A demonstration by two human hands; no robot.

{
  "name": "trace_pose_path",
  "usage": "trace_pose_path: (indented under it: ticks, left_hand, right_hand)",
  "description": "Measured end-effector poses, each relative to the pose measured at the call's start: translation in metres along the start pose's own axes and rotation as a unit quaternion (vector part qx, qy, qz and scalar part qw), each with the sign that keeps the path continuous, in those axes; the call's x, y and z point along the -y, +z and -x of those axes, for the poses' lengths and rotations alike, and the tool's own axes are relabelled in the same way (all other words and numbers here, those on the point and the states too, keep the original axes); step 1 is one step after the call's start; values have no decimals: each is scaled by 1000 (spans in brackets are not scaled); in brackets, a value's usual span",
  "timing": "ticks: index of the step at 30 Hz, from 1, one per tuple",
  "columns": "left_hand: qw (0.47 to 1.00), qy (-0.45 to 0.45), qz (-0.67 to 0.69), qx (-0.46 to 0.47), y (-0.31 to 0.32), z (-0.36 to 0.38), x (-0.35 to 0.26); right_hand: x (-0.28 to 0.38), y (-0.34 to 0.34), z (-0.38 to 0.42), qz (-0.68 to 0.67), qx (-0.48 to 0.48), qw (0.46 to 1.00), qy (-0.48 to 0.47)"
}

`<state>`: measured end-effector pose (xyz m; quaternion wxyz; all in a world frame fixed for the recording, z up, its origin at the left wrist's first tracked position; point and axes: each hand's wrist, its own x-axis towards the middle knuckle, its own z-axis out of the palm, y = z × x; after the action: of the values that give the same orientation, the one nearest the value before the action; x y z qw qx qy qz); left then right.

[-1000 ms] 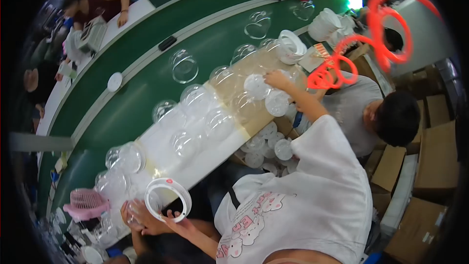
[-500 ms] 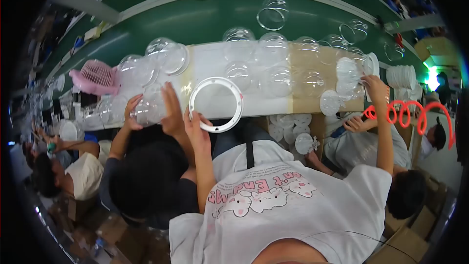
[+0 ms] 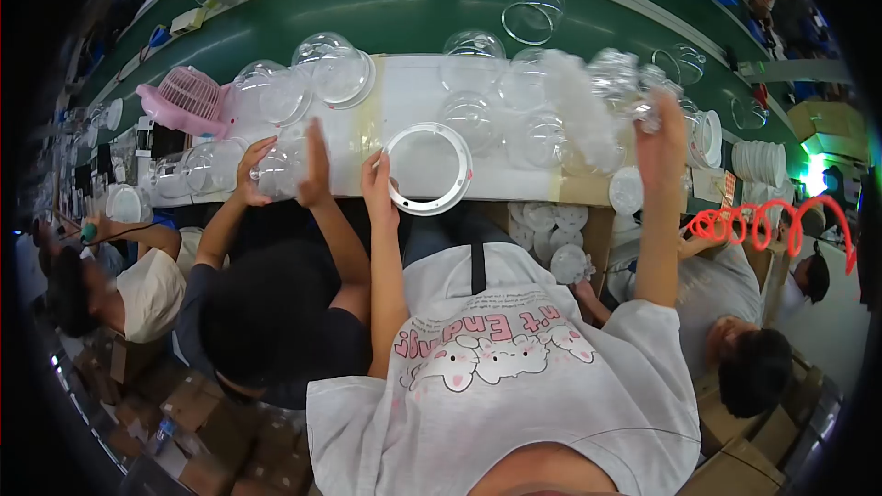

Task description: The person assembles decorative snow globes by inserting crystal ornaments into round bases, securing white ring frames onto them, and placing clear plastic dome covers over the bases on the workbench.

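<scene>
My left hand [image 3: 378, 193] grips a flat white ring [image 3: 463, 170] by its left edge, holding it close over the near side of the white work surface. The ring has small holes around it. My right hand [image 3: 663, 142] is raised over the right part of the table, its fingers closed on a clear plastic dome [image 3: 614, 78] smeared by motion. Beside it, a whitish translucent shape [image 3: 579, 115] is blurred too. Several clear domes [image 3: 473, 119] stand between my hands. Near my right forearm lies a round white disc [image 3: 627, 190].
To my left, a co-worker's hands [image 3: 312, 174] are around a clear dome [image 3: 276, 170]. A pink basket [image 3: 184, 101] stands farther left. Stacked white rings [image 3: 759, 163] and a red coiled hose [image 3: 767, 216] are at right. Below the table edge, a box holds white discs [image 3: 542, 220].
My right hand has moved left from the white rings and now holds a clear dome up. The view has shifted slightly; my left hand still holds the white ring.
</scene>
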<state>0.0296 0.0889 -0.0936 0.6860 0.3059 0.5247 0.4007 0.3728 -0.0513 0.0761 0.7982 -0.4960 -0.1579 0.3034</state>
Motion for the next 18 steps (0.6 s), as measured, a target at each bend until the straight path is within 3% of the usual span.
trace_pose_path:
  ticks: [6, 9, 12, 16, 18]
  left_hand:
    - [998, 13, -61, -18, -28, -36, 35]
    - [987, 94, -110, -66, -50, -52, 50]
    - [908, 163, -378, -81, -54, -62, 54]
    - [892, 256, -370, -32, -53, -97, 53]
    - [861, 300, -411, -5, -55, -126, 55]
  right_hand:
    - [-32, 97, 1, 224, 231, 945, 56]
    - [-43, 132, 8, 210, 290, 930, 84]
    - [-62, 150, 4, 256, 359, 894, 80]
    - [-87, 165, 3, 345, 430, 834, 22]
    - [-101, 170, 7, 341, 453, 824, 1]
